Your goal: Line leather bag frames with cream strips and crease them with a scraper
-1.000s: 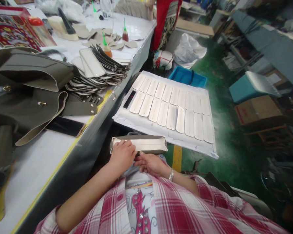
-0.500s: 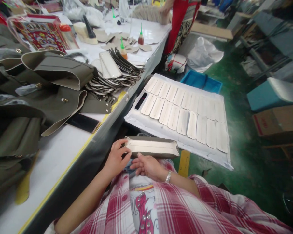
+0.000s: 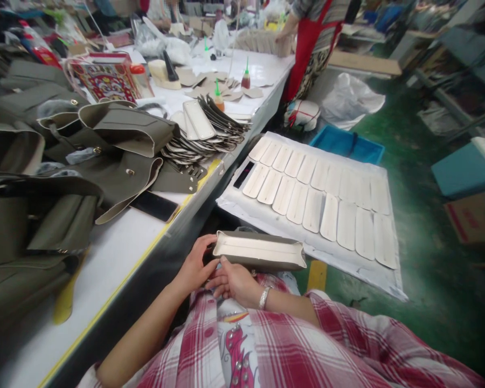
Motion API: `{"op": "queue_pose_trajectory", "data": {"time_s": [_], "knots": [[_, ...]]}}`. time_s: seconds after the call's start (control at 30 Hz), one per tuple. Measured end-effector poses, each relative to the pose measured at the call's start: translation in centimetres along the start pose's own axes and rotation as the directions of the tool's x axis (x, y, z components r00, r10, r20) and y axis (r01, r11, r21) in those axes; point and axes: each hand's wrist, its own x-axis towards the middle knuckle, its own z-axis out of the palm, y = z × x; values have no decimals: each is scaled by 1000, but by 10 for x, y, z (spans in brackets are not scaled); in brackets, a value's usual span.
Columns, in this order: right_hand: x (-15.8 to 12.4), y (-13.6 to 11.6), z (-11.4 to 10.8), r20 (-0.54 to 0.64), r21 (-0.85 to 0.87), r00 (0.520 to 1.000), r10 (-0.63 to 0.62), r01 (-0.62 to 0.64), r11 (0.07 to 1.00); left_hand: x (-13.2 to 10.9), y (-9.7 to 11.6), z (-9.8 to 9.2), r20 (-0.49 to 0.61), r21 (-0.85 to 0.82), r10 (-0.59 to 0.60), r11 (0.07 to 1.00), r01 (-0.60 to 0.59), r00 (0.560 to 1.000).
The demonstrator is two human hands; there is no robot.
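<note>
An olive-grey handbag body (image 3: 262, 265) rests across my lap, its long, narrow cream face (image 3: 261, 248) turned up between raised grey edges. My left hand (image 3: 196, 264) grips its left end, fingers on the far side of the corner and thumb at the near corner. Beside it, my right hand (image 3: 236, 281) has its thumb pressed to the near edge at that same corner, with the other fingers curled below. The two thumbs almost meet. Whatever lies between them is too small to make out.
Right of me, a white-covered board (image 3: 267, 218) carries rows of cream strips (image 3: 307, 202) and a dark phone. On the left table lie grey bags (image 3: 125, 129), stacked strips (image 3: 210, 129), another phone (image 3: 154, 206) and green-tipped bottles (image 3: 246, 75). A person in a red apron (image 3: 307, 54) stands beyond.
The view has shifted, so everything sits further right and slightly lower. My left fingers have moved off the cream face toward the corner, and my right thumb has come closer to the left thumb.
</note>
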Motion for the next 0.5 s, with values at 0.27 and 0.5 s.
{"op": "queue_pose_trajectory", "data": {"time_s": [0.27, 0.5], "knots": [[-28, -11, -20, -22, 28, 986, 164, -164, 986, -5, -16, -23, -6, -54, -97, 994, 96, 995], [-43, -16, -42, -131, 127, 983, 133, -116, 985, -2, -55, -95, -491, 361, -5, 909, 209, 871]]}}
